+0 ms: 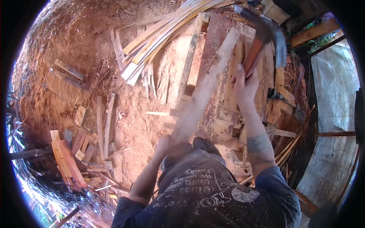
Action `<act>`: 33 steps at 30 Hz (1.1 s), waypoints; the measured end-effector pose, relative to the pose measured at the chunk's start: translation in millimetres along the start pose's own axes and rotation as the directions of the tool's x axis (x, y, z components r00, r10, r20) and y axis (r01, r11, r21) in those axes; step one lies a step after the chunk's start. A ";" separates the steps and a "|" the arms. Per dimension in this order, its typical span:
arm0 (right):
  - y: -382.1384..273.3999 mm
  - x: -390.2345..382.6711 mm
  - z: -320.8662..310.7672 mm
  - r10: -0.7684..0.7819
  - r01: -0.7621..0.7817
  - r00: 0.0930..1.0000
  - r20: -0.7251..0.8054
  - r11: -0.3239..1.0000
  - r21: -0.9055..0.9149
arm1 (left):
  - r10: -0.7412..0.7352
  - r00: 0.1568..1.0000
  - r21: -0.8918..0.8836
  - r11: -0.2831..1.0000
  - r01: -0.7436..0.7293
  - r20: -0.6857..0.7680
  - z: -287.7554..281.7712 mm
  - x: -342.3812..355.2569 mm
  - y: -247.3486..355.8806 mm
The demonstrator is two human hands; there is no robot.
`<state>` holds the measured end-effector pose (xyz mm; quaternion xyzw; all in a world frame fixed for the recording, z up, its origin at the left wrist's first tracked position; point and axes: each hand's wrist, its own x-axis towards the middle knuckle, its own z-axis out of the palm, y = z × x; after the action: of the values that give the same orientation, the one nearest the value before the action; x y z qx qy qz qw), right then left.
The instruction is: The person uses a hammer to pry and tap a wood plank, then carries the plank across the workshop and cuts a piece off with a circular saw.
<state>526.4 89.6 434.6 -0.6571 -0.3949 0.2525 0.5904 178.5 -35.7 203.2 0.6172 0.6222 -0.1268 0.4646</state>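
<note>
My right hand [245, 84] is closed round the reddish wooden handle of a short adze [255, 53], raised over the far right of the work area. Its dark metal head is smeared by motion, with a broad pale blade on the right side. My left hand [164, 145] grips the near end of a long, pale, blurred board [205, 91]. From my lap the board slants away to the far right, over a reddish-brown timber beam [207, 117]. The board partly hides my left fingers.
Long thin wood strips [163, 32] lie bundled at the far side. Offcuts [68, 159] are piled at the left on sawdust-covered ground [129, 133]. Right of the beam lies a dark drill-like tool [276, 95]. A pale sheet wall [332, 95] stands at the right.
</note>
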 end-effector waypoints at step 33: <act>18.8 -16.7 -17.1 0.161 -0.088 0.982 0.102 0.858 -0.506 | 0.033 0.993 0.042 0.999 -0.029 -0.111 -13.6 -11.9 10.6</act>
<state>534.9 66.3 417.0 -0.7920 -0.4439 0.2250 0.3537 179.9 -31.2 223.7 0.6420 0.6349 -0.0975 0.4187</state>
